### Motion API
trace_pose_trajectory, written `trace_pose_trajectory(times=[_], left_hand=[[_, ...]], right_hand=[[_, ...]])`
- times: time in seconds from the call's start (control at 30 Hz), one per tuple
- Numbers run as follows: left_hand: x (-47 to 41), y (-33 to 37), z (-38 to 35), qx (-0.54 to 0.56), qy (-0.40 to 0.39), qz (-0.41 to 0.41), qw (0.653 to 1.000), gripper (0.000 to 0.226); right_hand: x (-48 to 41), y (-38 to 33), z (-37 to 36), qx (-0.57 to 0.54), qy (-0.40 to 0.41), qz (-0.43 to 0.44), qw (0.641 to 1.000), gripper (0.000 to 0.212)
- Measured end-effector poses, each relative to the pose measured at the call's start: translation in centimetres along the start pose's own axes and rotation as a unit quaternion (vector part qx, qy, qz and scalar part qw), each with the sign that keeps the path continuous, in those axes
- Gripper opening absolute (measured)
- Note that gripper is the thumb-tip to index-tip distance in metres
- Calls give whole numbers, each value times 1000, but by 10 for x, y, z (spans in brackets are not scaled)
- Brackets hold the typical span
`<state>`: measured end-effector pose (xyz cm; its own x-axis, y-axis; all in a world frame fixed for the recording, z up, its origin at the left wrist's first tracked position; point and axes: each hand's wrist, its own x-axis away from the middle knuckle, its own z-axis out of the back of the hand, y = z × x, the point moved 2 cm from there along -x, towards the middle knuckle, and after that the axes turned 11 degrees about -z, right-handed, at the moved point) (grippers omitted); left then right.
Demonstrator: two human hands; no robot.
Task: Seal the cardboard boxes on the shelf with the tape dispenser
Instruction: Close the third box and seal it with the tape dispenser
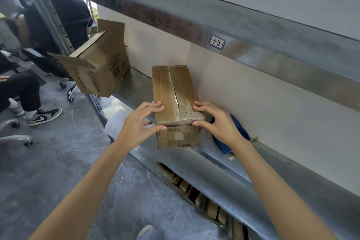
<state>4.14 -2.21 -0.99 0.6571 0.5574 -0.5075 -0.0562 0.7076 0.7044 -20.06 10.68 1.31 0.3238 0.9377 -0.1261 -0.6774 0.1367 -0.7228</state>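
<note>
A narrow cardboard box with its top flaps closed and old tape along the seam stands on the metal shelf. My left hand grips its near left corner, fingers on the top and thumb on the front. My right hand holds the near right corner the same way. A blue object, perhaps the tape dispenser, lies on the shelf behind my right hand, mostly hidden. A second, larger cardboard box sits at the shelf's far left end with its flaps open, overhanging the edge.
A sheet of white paper lies on the shelf under my left hand. The upper shelf beam with a label runs overhead. People sit on office chairs at the left. Cardboard pieces lie below the shelf.
</note>
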Motion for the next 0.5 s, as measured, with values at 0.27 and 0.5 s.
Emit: trace_pose_trajectory(times=[0.27, 0.5], left_hand=[[6, 8, -24, -117, 103, -17, 988, 65], [8, 6, -26, -137, 115, -24, 984, 68]], right_hand=[[2, -14, -19, 43, 53, -22, 997, 64], [2, -14, -17, 2, 63, -27, 998, 54]])
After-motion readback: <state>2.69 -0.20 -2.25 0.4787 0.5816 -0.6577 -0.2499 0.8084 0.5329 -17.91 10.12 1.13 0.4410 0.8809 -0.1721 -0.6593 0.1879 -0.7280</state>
